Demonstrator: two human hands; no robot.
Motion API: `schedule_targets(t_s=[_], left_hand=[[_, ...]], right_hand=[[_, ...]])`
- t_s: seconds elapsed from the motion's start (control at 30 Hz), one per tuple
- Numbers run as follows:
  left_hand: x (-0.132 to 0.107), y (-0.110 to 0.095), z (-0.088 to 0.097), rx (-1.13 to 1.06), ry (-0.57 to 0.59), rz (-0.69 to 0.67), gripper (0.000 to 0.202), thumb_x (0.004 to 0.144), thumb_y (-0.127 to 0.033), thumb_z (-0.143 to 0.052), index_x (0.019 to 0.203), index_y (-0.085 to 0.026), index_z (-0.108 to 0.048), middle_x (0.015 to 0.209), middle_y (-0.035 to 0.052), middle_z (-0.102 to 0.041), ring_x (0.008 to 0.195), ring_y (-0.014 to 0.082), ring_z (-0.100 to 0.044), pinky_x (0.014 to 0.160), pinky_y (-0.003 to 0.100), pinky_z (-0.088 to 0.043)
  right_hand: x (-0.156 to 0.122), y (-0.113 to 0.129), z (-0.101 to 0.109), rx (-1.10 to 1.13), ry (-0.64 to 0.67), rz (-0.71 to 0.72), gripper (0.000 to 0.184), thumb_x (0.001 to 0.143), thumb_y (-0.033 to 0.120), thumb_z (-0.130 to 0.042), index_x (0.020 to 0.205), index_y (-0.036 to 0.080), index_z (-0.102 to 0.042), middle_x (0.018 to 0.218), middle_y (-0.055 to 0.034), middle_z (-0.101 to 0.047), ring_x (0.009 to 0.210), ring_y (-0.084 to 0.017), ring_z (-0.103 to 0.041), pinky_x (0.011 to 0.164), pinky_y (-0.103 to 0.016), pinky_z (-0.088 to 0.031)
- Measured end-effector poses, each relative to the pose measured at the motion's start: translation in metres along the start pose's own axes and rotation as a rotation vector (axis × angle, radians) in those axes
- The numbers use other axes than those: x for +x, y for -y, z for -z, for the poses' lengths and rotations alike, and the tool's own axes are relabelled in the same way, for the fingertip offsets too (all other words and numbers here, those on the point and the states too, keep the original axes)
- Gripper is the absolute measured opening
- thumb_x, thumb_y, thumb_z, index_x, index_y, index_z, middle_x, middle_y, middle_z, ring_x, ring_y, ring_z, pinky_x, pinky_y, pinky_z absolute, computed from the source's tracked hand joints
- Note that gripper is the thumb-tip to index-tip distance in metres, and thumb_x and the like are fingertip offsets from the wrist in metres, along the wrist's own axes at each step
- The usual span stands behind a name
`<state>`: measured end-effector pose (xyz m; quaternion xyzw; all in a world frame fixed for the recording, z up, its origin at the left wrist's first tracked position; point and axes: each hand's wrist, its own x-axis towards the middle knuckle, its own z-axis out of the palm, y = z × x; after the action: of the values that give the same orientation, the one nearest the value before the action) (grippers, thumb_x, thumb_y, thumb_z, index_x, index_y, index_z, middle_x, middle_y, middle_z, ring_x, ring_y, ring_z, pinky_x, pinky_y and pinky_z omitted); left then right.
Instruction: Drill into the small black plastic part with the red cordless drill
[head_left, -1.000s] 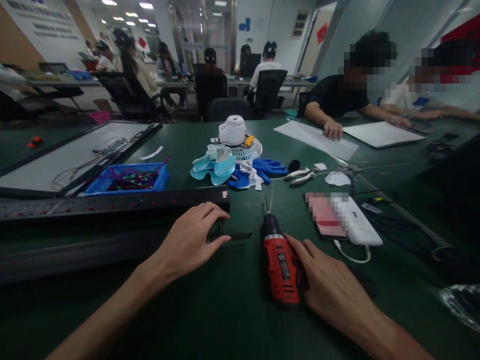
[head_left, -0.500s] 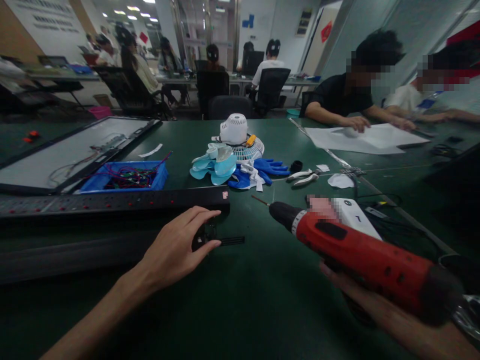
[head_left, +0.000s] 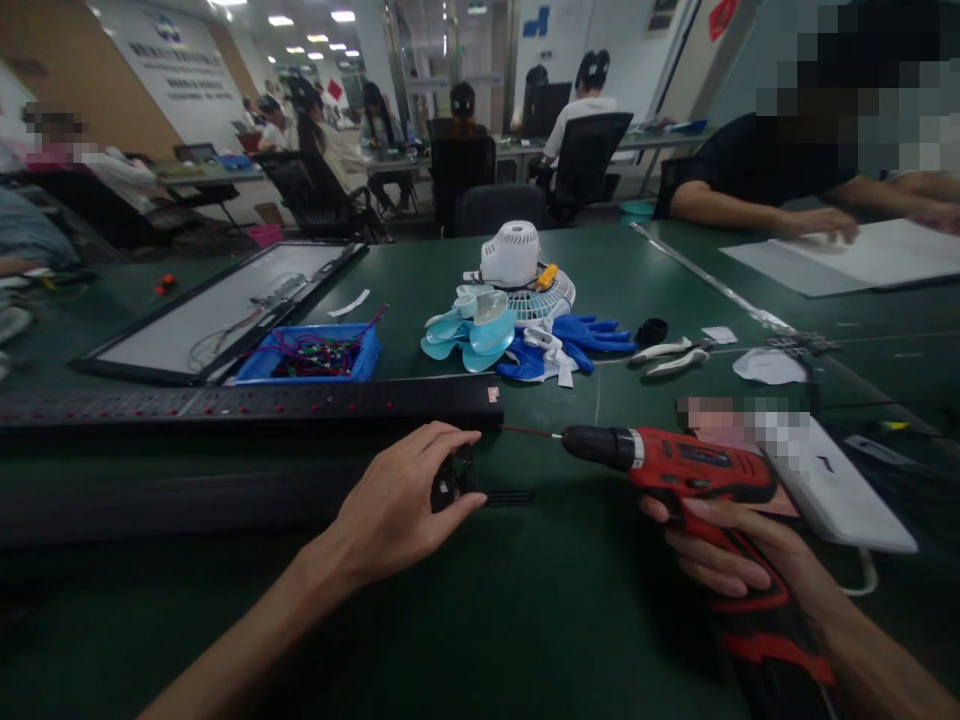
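Note:
My left hand [head_left: 397, 505] is closed over the end of a long black bar [head_left: 187, 505] lying on the green table. Thumb and fingers sit on either side of its dark end face, and a thin black strip [head_left: 511, 497] sticks out past the thumb. Wrapped round the handle of a red and black cordless drill [head_left: 697, 465] is my right hand [head_left: 739, 560]. The drill is level, its long thin bit [head_left: 529, 432] pointing left, with the tip close to the end of a second black bar [head_left: 300, 402] that has red dots, above my left fingers.
A blue tray [head_left: 367, 355] of wires and a framed panel [head_left: 217, 300] lie at the left. Fan parts [head_left: 514, 255], blue gloves [head_left: 592, 332] and pliers [head_left: 671, 352] lie ahead. A white power bank [head_left: 840, 490] is beside the drill. A co-worker's hand [head_left: 821, 225] rests on white sheets [head_left: 862, 262].
The drill has turned from slanting toward me to level, and its bit now points left toward the bars. The view has swung left; my left hand keeps its place on the bar.

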<state>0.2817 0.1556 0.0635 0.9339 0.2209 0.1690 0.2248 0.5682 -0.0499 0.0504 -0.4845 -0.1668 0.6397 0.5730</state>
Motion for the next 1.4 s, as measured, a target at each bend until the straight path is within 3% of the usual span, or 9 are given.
schedule_targets(t_s=[0.2, 0.33, 0.63, 1.07, 1.4], left_hand=[[0.000, 0.000, -0.001, 0.008, 0.023, 0.030, 0.056, 0.089, -0.035, -0.076, 0.139, -0.026, -0.053, 0.135, 0.0073, -0.062, 0.121, 0.0273, -0.063, 0.103, 0.046, -0.056], [0.000, 0.000, 0.000, 0.004, 0.028, 0.045, 0.056, 0.088, -0.035, -0.077, 0.138, -0.027, -0.053, 0.133, 0.0070, -0.063, 0.118, 0.0265, -0.064, 0.100, 0.046, -0.057], [0.001, -0.002, 0.003, -0.019, 0.026, 0.053, 0.054, 0.087, -0.033, -0.077, 0.136, -0.027, -0.055, 0.129, 0.0064, -0.063, 0.116, 0.0261, -0.064, 0.098, 0.044, -0.058], [0.001, -0.002, 0.003, -0.028, 0.039, 0.040, 0.055, 0.087, -0.032, -0.079, 0.136, -0.027, -0.054, 0.131, 0.0055, -0.063, 0.119, 0.0244, -0.062, 0.101, 0.043, -0.055], [0.001, -0.002, 0.002, -0.012, 0.047, 0.005, 0.056, 0.087, -0.033, -0.080, 0.136, -0.024, -0.055, 0.132, 0.0064, -0.062, 0.121, 0.0239, -0.061, 0.104, 0.043, -0.054]], right_hand=[[0.000, -0.012, 0.006, 0.038, 0.136, -0.141, 0.026, 0.086, 0.043, -0.074, 0.083, 0.017, -0.072, 0.039, 0.0128, -0.028, 0.033, -0.004, -0.014, 0.036, -0.017, -0.030], [0.001, -0.017, 0.009, 0.077, 0.155, -0.172, 0.026, 0.089, 0.040, -0.071, 0.088, 0.015, -0.075, 0.040, 0.0129, -0.030, 0.034, -0.003, -0.015, 0.038, -0.015, -0.034], [-0.001, -0.017, 0.005, 0.060, 0.139, -0.199, 0.026, 0.090, 0.042, -0.069, 0.090, 0.016, -0.074, 0.041, 0.0126, -0.031, 0.036, -0.004, -0.016, 0.037, -0.014, -0.030], [0.003, -0.015, 0.009, 0.099, 0.261, -0.212, 0.024, 0.093, 0.040, -0.069, 0.089, 0.017, -0.069, 0.040, 0.0136, -0.032, 0.034, -0.003, -0.025, 0.040, -0.013, -0.035], [0.002, -0.015, 0.009, 0.050, 0.210, -0.202, 0.024, 0.093, 0.039, -0.067, 0.090, 0.015, -0.073, 0.041, 0.0128, -0.033, 0.035, -0.003, -0.021, 0.040, -0.014, -0.035]])
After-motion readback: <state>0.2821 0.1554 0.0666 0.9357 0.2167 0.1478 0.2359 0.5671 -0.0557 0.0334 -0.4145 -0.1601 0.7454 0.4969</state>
